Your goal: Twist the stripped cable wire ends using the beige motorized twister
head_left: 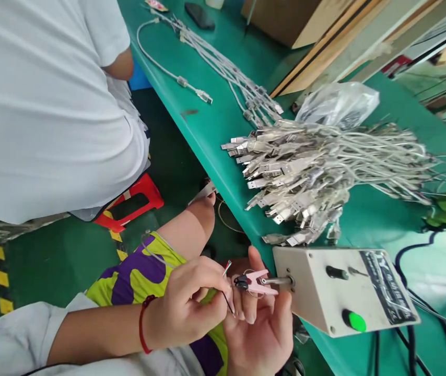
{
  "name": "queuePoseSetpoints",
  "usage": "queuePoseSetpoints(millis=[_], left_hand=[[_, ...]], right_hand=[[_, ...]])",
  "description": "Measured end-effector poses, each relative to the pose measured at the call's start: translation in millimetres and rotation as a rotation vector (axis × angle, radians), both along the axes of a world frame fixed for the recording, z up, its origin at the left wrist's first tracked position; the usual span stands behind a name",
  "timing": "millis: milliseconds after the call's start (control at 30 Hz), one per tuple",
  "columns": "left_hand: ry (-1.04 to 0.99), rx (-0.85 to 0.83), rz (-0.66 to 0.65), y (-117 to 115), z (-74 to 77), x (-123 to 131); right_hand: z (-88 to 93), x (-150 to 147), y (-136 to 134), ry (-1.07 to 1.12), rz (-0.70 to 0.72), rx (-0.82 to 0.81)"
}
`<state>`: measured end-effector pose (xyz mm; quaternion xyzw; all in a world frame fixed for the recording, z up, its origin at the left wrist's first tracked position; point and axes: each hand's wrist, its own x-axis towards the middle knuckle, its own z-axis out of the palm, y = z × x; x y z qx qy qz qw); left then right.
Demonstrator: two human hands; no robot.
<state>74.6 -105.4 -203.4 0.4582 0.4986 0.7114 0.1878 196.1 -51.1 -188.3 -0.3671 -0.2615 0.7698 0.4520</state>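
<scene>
Several thin wires (226,268) are pinched in the left grip (191,300); the right grip (260,334) is apart beside a pink clip (255,282).

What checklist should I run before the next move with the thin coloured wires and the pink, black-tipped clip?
1. Thin red and green wires stick out from the grip of the left hand: ok.
2. Thin black wire points away from them: ok.
3. Pink, black-tipped clip sits at the end of the silver metal rod: ok.
4. Right hand clear of the clip: not ok, its fingers lie close to it.
5. Any wire clamped in the black tip: cannot tell.
6. White box-shaped machine with green button switched on: cannot tell.
</scene>
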Motion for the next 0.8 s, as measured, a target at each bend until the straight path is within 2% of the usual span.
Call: queuePoseSetpoints(millis=[100,233,400,600,800], left_hand=[[0.007,-0.007,0.004,2,-0.8,-2],[0.031,0.005,0.014,4,-3.6,-4],[-0.010,0.006,-0.040,3,-5.7,-5],[-0.081,-0.016,-0.065,1,-10.3,-4],[-0.139,-0.052,-0.110,1,-12.6,1]], right_hand=[[2.4,-6,3,-0.034,0.045,0.098],[2.7,-11,6,-0.102,-0.008,0.178],[2.5,-13,3,-0.152,-0.061,0.125],[1.4,-9,3,-0.226,-0.058,0.098],[4.0,-12,5,-0.176,-0.050,0.109]])
